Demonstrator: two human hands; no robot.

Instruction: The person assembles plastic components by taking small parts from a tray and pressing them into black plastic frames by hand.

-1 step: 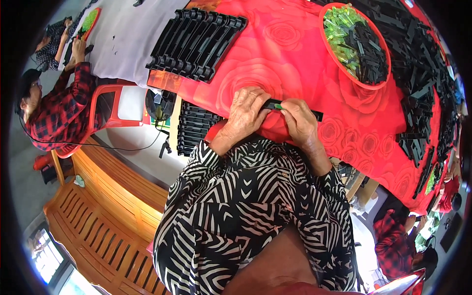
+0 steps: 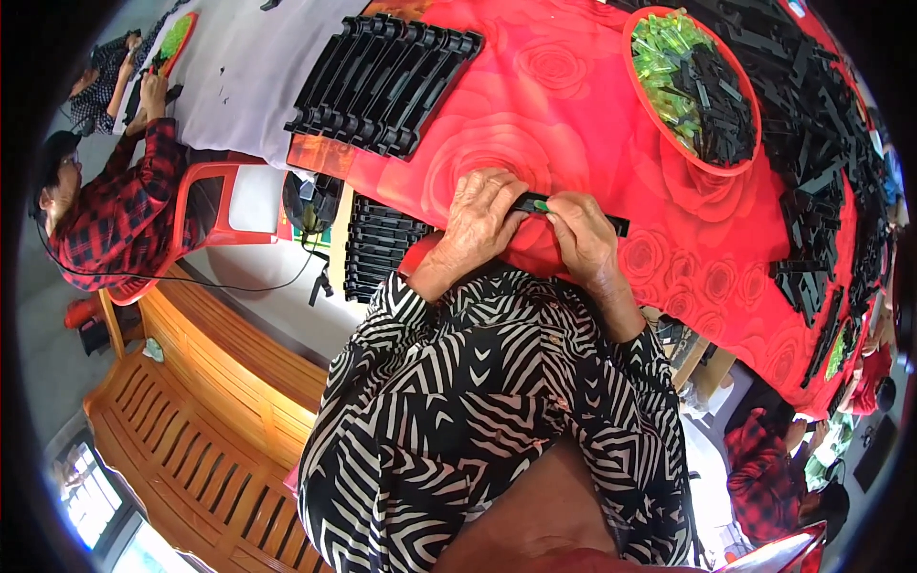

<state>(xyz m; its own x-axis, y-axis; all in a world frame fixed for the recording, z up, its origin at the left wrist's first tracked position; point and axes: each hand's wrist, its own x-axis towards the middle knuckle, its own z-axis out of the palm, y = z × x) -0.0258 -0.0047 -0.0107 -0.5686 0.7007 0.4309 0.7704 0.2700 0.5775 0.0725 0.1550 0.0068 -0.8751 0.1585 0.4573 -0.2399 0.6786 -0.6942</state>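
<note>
Long black plastic strip [image 2: 573, 212] sits at the near edge of the tabletop [image 2: 573, 105], held across both hands, with a small green piece [image 2: 541, 205] at its middle, right between the two sets of fingertips. Left hand [image 2: 482, 215] is curled over the strip's left end, gripping it; right hand [image 2: 583, 239] pinches the strip just beside the green piece, fingers closed on it. Looks like the green piece is being seated in the strip, so this unit reads as mid-assembly, not finished. Done so far, by the look of it: a row of black strips laid side by side [image 2: 382, 81] further up the tabletop, and another stack of black parts [image 2: 377, 248] lower left beside the person's left arm. Left to do: plenty, judging by the red round basin [image 2: 702, 164] still holding a heap of green pieces and black parts, plus a big loose pile of black strips [image 2: 821, 153] along the right side. Tabletop is covered in a red cloth with rose print; the far-left part has a grey-white cover. The person wears a black-and-white zigzag top. Room: wooden slatted bench [image 2: 181, 420] lower left, a red plastic chair [image 2: 215, 205] with another person in a red plaid shirt [image 2: 115, 220] seated at it, working with their own tray of green pieces [image 2: 174, 38] at top left. More people in red show at the lower right edge, partly cut off. Window light at the bottom left.
</note>
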